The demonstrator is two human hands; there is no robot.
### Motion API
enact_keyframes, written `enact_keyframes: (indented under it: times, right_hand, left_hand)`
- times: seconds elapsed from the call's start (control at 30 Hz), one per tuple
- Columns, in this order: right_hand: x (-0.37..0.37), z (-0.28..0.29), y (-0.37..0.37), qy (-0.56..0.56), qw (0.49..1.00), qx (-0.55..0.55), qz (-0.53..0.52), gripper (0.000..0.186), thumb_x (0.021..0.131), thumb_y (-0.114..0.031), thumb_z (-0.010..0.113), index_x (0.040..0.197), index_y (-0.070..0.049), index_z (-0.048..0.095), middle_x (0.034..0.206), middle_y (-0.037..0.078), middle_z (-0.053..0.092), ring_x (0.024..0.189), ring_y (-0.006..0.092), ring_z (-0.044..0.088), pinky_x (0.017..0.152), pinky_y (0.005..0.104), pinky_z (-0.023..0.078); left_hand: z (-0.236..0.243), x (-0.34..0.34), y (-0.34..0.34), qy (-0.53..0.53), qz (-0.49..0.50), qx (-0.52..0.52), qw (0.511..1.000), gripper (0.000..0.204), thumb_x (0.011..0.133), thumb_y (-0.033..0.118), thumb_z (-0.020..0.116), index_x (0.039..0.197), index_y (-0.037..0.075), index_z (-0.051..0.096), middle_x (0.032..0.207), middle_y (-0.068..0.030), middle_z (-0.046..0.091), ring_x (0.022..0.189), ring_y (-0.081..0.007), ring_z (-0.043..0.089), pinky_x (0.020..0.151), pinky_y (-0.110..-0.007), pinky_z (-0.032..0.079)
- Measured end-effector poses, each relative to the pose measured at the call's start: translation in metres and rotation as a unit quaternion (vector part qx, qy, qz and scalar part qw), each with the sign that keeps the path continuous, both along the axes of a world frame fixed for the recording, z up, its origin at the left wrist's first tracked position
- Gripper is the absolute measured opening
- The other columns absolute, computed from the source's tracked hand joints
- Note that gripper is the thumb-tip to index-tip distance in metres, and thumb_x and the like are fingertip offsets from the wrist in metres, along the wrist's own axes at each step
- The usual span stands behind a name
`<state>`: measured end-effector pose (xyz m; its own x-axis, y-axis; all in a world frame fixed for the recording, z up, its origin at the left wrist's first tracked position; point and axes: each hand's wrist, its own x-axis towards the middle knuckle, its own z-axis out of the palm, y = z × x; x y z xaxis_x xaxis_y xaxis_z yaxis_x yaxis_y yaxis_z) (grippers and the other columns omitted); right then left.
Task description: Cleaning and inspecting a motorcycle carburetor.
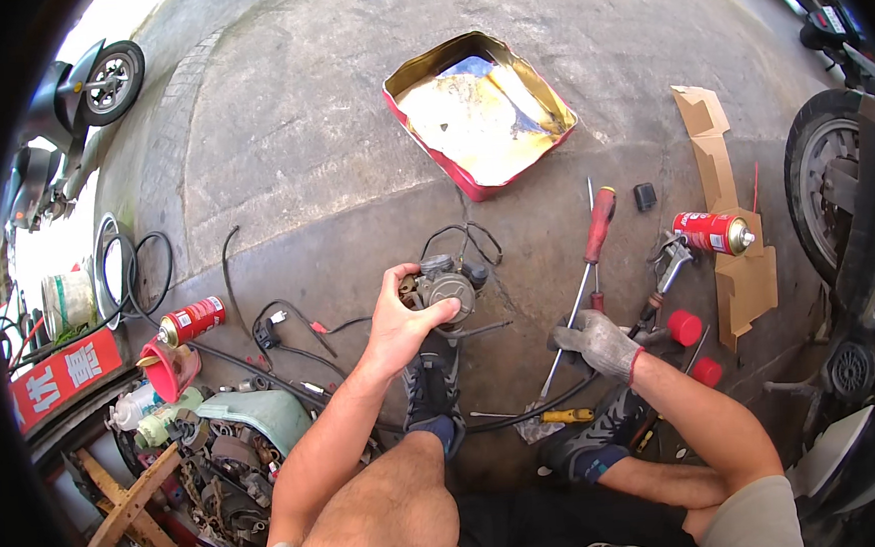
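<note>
My bare left hand (415, 310) grips a small metal carburetor (449, 291) between thumb and fingers, above my left shoe. Thin black hoses (470, 233) hang from the carburetor's far side. On my right hand (602, 346) is a grey work glove; its fingers are closed around the shaft of a long screwdriver (600, 225) with a red handle pointing away from me. Just beyond that hand, a second red handle (598, 302) shows in part. Below the shaft's near end lies a yellow-handled screwdriver (567, 416).
A red-sided metal tray (474, 179) stands ahead. To the right are a red spray can (714, 234), an air gun (665, 265), unfolded cardboard (750, 299) and red caps (683, 328). Hoses, another can (192, 321) and a parts bin (256, 415) lie left. Scooters stand both sides.
</note>
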<state>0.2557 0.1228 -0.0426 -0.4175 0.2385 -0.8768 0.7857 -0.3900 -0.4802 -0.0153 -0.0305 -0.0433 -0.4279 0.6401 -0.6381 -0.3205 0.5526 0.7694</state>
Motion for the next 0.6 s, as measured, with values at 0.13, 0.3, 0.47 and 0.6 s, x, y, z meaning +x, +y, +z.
enact_keyframes:
  times: [0.13, 0.3, 0.47, 0.6]
  right_hand:
    - [0.011, -0.021, -0.037, -0.017, 0.991, 0.018, 0.129, 0.036, 0.093, -0.033, 0.066, 0.093, 0.002, 0.073, 0.074, 0.017, 0.067, 0.068, 0.0306, 0.066, 0.065, 0.0457, 0.05]
    - [0.021, -0.032, -0.056, 0.031, 0.917, 0.196, 0.346, 0.041, 0.096, -0.036, 0.057, 0.106, 0.001, 0.072, 0.1, 0.028, 0.072, 0.092, 0.0457, 0.069, 0.085, 0.0542, 0.053]
    - [0.014, -0.02, -0.037, -0.068, 0.858, 0.217, 0.46, 0.044, 0.1, -0.038, 0.051, 0.1, 0.001, 0.072, 0.101, 0.024, 0.073, 0.095, 0.043, 0.072, 0.088, 0.0504, 0.056]
    - [0.007, -0.015, -0.006, -0.04, 0.876, 0.375, 0.301, 0.027, 0.097, -0.03, 0.057, 0.102, -0.006, 0.068, 0.094, 0.024, 0.072, 0.089, 0.0424, 0.071, 0.082, 0.0517, 0.056]
  left_hand:
    - [-0.005, -0.002, 0.002, -0.016, 0.029, -0.008, 0.999, 0.084, 0.077, 0.023, 0.088, 0.141, -0.005, 0.041, 0.124, -0.0173, 0.059, 0.112, -0.0213, 0.06, 0.099, -0.033, 0.049]
    - [-0.006, 0.002, 0.011, -0.024, 0.054, -0.009, 0.998, 0.085, 0.077, 0.023, 0.088, 0.141, -0.006, 0.04, 0.124, -0.0177, 0.059, 0.112, -0.0213, 0.06, 0.099, -0.033, 0.049]
    - [-0.009, 0.004, 0.015, -0.023, 0.05, -0.038, 0.998, 0.088, 0.077, 0.026, 0.087, 0.143, -0.007, 0.039, 0.126, -0.02, 0.059, 0.115, -0.0227, 0.06, 0.1, -0.034, 0.049]
    - [-0.012, 0.001, 0.012, -0.011, 0.045, -0.026, 0.999, 0.089, 0.077, 0.028, 0.087, 0.144, -0.006, 0.039, 0.129, -0.0223, 0.058, 0.118, -0.0241, 0.059, 0.102, -0.035, 0.048]
